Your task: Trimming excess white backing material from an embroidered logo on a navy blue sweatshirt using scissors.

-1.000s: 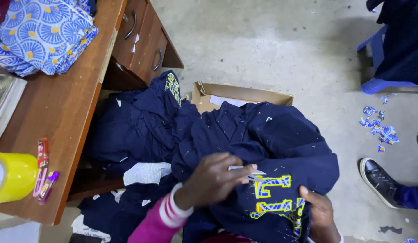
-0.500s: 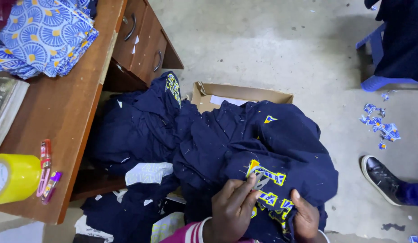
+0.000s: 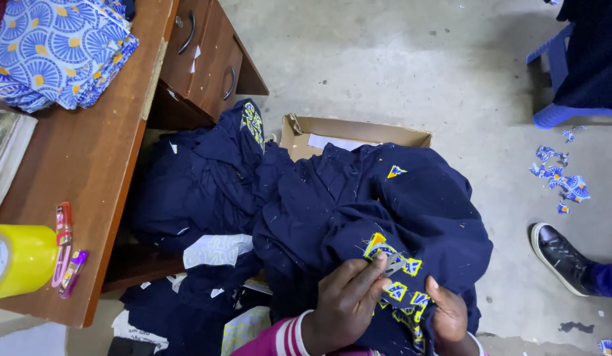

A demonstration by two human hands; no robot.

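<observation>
My left hand (image 3: 345, 304) is curled over a navy garment (image 3: 359, 217), its fingers pinched on a small grey blade-like piece (image 3: 393, 265) held against the yellow and blue embroidered patch (image 3: 393, 267) just at my fingertips. I cannot tell exactly what that little piece is. My right hand (image 3: 446, 315) is closed on the same cloth right beside the left, thumb up, gripping the fold below the patch. The garment lies bunched under both hands and spreads away ahead of them, with a small yellow triangle badge (image 3: 396, 172) further out from my fingers.

Beyond the garment, ahead of my hands, an open cardboard box (image 3: 354, 132) sits on the concrete floor (image 3: 411, 59). To the left of my left hand more navy clothes (image 3: 200, 184) are heaped, with a white printed scrap (image 3: 217, 249) lying among them. Further left stands the wooden worktop (image 3: 95, 165), carrying a yellow tape roll (image 3: 16, 260), a few pens (image 3: 65, 247) and folded blue patterned fabric (image 3: 55, 53). Well to the right of my right hand, another person's black shoe (image 3: 562, 257) rests on the floor, with blue cloth scraps (image 3: 560, 178) scattered past it.
</observation>
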